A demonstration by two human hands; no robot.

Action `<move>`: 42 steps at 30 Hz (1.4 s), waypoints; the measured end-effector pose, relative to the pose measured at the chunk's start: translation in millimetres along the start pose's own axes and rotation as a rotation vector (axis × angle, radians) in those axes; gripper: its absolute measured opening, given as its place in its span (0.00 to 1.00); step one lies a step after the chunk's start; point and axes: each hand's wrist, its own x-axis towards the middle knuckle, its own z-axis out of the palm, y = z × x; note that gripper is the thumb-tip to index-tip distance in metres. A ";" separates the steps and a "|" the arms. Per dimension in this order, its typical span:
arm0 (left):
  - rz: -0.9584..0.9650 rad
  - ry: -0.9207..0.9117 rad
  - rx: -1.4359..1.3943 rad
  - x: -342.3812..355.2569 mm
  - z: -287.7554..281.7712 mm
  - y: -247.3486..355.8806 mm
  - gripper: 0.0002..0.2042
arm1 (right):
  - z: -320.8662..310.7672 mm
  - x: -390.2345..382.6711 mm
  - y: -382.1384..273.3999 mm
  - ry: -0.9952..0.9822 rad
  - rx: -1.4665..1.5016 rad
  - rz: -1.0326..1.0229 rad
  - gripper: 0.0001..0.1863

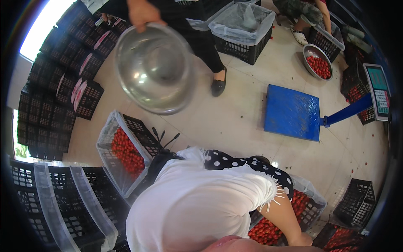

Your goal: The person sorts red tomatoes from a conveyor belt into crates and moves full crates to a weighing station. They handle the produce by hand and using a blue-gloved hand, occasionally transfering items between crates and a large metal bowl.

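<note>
On the wearer's side of the blue scale (291,111), small red fruit (267,230) lay in a lined crate (313,211); loose, light fingers probably suited it. The bare right arm (280,216) slanted down across the crate, the right hand (304,240) apparently lowest, its opening and any hold impossible to tell. The left hand was out of view.

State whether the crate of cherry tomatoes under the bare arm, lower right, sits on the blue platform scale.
No, the plastic-lined crate stands at lower right, apart from the blue platform scale.
</note>
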 end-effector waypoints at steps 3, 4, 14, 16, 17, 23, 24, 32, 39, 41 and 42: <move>0.085 -0.201 0.517 17.1 -9.1 71.8 0.13 | -11.6 -5.7 4.8 -0.037 0.037 0.020 0.14; -0.163 -0.397 0.543 14.8 -34.6 110.7 0.11 | -20.0 -17.8 14.6 -0.056 0.060 0.074 0.15; -0.006 -0.205 0.463 58.1 -61.5 85.8 0.13 | -219.4 -116.6 -41.2 0.895 0.481 -0.100 0.21; -0.078 -0.219 0.375 64.3 -52.3 86.9 0.12 | -251.9 -142.2 -11.4 1.006 0.646 0.056 0.21; -0.050 -0.253 0.369 63.6 -50.7 85.1 0.12 | -253.5 -157.4 10.3 1.038 0.537 0.118 0.21; -0.112 -0.293 0.411 59.1 -46.7 78.5 0.13 | -151.8 -209.0 105.1 0.455 0.052 0.563 0.35; -0.149 -0.299 0.383 59.0 -50.9 77.1 0.13 | -142.2 -204.7 92.3 0.465 0.059 0.551 0.35; -0.493 -0.351 0.181 89.6 -51.7 40.4 0.19 | -114.2 -126.9 29.3 0.415 1.395 0.677 0.27; -0.962 0.020 -0.996 108.3 -47.5 14.9 0.33 | -118.6 -138.0 15.1 0.452 1.647 0.615 0.18; -0.960 0.028 -1.186 106.0 -51.2 -0.4 0.33 | -134.5 -154.0 -1.2 0.508 1.752 0.673 0.24; -0.949 0.031 -1.375 108.1 -52.0 2.6 0.34 | -144.7 -164.6 -6.9 0.503 1.749 0.677 0.24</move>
